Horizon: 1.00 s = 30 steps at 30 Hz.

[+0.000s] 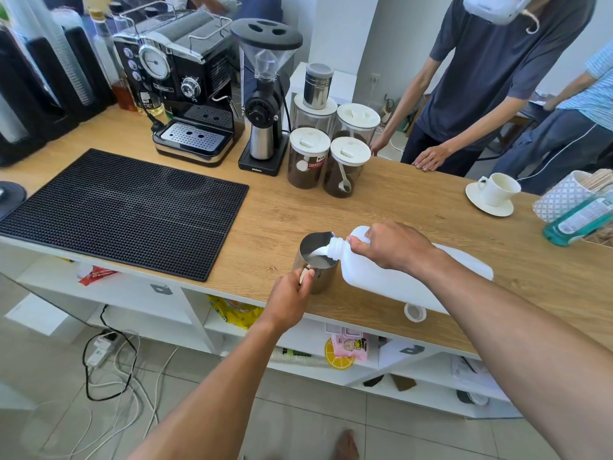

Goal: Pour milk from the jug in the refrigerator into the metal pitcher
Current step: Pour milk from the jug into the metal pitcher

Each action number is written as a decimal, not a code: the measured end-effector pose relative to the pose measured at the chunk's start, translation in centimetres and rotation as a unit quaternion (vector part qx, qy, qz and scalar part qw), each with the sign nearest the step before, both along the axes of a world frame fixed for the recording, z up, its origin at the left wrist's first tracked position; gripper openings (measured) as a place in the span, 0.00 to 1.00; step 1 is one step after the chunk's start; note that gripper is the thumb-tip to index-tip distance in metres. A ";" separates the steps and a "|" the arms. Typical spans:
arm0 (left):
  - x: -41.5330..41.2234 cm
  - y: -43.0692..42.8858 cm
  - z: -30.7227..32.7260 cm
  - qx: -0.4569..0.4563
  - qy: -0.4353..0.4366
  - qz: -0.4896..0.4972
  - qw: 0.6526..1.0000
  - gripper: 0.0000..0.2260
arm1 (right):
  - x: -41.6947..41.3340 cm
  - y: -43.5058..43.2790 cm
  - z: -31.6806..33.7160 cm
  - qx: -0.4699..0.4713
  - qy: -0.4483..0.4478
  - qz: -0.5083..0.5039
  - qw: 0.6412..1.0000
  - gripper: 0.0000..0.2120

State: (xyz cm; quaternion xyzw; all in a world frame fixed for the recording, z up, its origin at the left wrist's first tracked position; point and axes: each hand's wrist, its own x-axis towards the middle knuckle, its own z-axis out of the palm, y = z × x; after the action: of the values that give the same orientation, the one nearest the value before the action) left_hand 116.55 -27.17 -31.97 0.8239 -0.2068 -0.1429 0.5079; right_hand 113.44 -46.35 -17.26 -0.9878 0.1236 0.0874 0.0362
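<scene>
A metal pitcher (315, 257) stands near the front edge of the wooden counter (414, 214). My left hand (292, 293) grips its handle on the near side. A white plastic milk jug (374, 277) is tipped nearly flat to the right of the pitcher, its open neck over the pitcher's rim. Milk runs from the neck into the pitcher. My right hand (391, 247) holds the jug from above, near the neck. The jug's white cap (415, 312) lies on the counter edge just below the jug.
A black rubber mat (126, 207) lies left of the pitcher. Behind stand an espresso machine (185, 91), a grinder (265, 101) and several coffee jars (308, 157). A cup on a saucer (494, 194) sits far right. A person (481, 78) leans on the far side.
</scene>
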 end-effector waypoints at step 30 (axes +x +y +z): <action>-0.1 0.1 -0.1 -0.014 0.004 0.001 1.000 0.21 | 0.2 0.2 0.3 -0.002 0.015 0.006 1.000 0.29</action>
State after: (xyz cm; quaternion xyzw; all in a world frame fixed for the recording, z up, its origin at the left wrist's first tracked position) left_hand 116.49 -27.04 -32.10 0.8164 -0.2060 -0.1427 0.5203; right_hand 113.63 -46.12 -16.94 -0.9871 0.1187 0.1023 0.0321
